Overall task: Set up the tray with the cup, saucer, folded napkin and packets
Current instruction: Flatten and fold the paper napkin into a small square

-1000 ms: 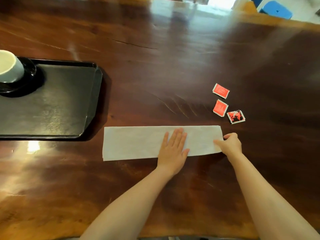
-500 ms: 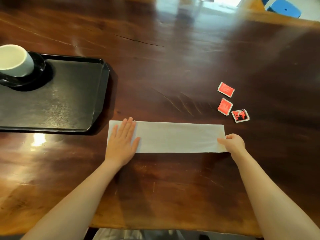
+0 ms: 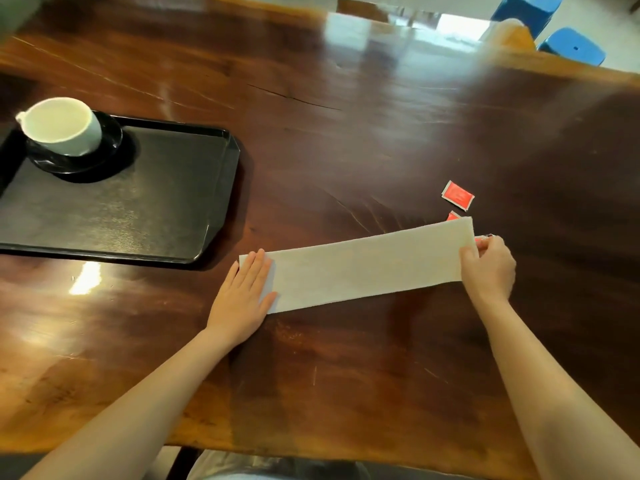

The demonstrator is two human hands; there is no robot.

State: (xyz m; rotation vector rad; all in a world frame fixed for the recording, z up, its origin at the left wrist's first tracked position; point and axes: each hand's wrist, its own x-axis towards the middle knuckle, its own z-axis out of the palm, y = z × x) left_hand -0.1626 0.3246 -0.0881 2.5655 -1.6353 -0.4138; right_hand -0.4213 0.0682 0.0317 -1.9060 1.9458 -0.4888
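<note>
A long white napkin [image 3: 363,268] folded into a strip lies on the wooden table. My left hand [image 3: 244,296] presses flat on its left end, fingers spread. My right hand [image 3: 488,265] pinches the right end, which is lifted off the table. A red packet [image 3: 458,195] lies beyond that end; two more packets are mostly hidden behind the raised napkin and my right hand. On the black tray [image 3: 166,202] at the left, a white cup [image 3: 62,126] sits on a black saucer [image 3: 110,147] in the far left corner.
The table's far edge runs across the top right, with blue stools [image 3: 571,46] behind it. The near table edge is just below my forearms. A bright reflection [image 3: 85,278] shows in front of the tray.
My right hand has lifted the napkin's right end, which now covers part of the packets. My left hand slid from the napkin's middle to its left end. The camera view shifted left.
</note>
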